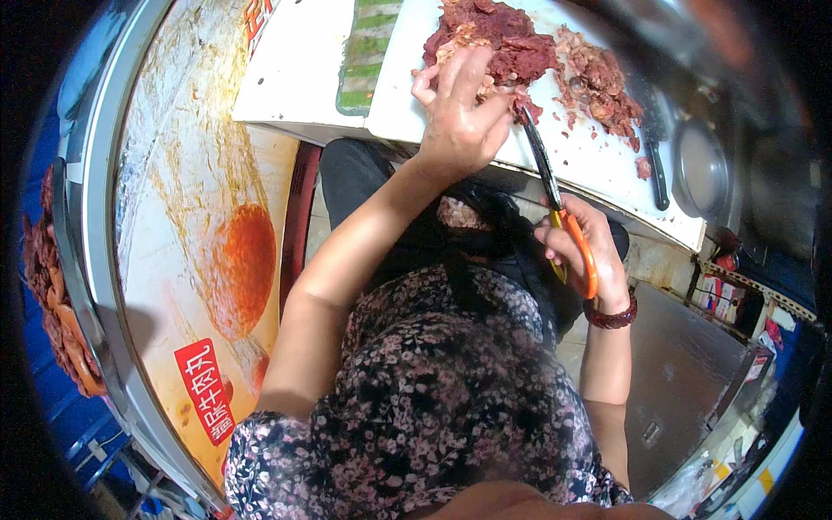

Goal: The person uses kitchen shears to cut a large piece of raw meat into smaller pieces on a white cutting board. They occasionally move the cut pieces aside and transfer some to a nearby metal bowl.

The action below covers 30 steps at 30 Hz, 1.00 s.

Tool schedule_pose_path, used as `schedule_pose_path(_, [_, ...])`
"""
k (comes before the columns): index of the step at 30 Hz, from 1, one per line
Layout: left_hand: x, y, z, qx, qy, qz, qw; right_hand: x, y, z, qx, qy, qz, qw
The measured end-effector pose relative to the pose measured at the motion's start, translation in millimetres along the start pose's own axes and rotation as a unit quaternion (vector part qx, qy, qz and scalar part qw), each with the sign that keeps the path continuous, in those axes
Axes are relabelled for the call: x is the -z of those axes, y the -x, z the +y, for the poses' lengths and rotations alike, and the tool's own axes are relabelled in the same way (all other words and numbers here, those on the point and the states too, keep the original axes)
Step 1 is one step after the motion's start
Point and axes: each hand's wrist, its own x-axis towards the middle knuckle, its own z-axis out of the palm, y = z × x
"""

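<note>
On a white cutting board [552, 153] lies a large heap of dark red meat [504, 42], with paler, fatty pieces on its near side. My left hand [461, 110] rests on that near side, its fingers spread over the pale pieces and partly hidden among them. My right hand [582, 244] grips the orange and yellow handles of a pair of scissors [543, 159], below the board's front edge. The long dark blades point up and away, their tips at a small red piece of meat beside my left hand. To the right of the heap lies a smaller pile of trimmed pieces [598, 81].
A black-handled knife [658, 172] lies at the board's right side, beside a round metal bowl [701, 168]. A green-and-white striped panel [367, 58] is left of the board. More meat [58, 299] sits at the far left, beyond a metal-edged counter [107, 273].
</note>
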Motion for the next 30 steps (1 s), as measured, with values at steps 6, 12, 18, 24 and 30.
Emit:
schedule_pose_path(6, [-18, -31, 1, -0.014, -0.087, 0.057, 0.994, -2, 2, 6, -0.008, -0.011, -0.001, 1.000])
schedule_pose_path(12, [-2, -23, 3, 0.018, -0.012, 0.048, 0.999, 2, 7, 6, -0.007, -0.005, 0.013, 1.000])
schedule_pose_path(18, [49, 54, 21, 0.082, 0.082, -0.162, 0.980, 11, 11, 14, 0.006, -0.030, 0.036, 0.999])
schedule_pose_path(24, [43, 106, 31, 0.032, 0.125, -0.303, 0.944, 7, 12, 11, 0.001, -0.007, 0.029, 1.000])
schedule_pose_path(30, [54, 49, 23, 0.014, 0.051, -0.164, 0.985, 3, 17, 7, 0.022, 0.031, 0.021, 0.999])
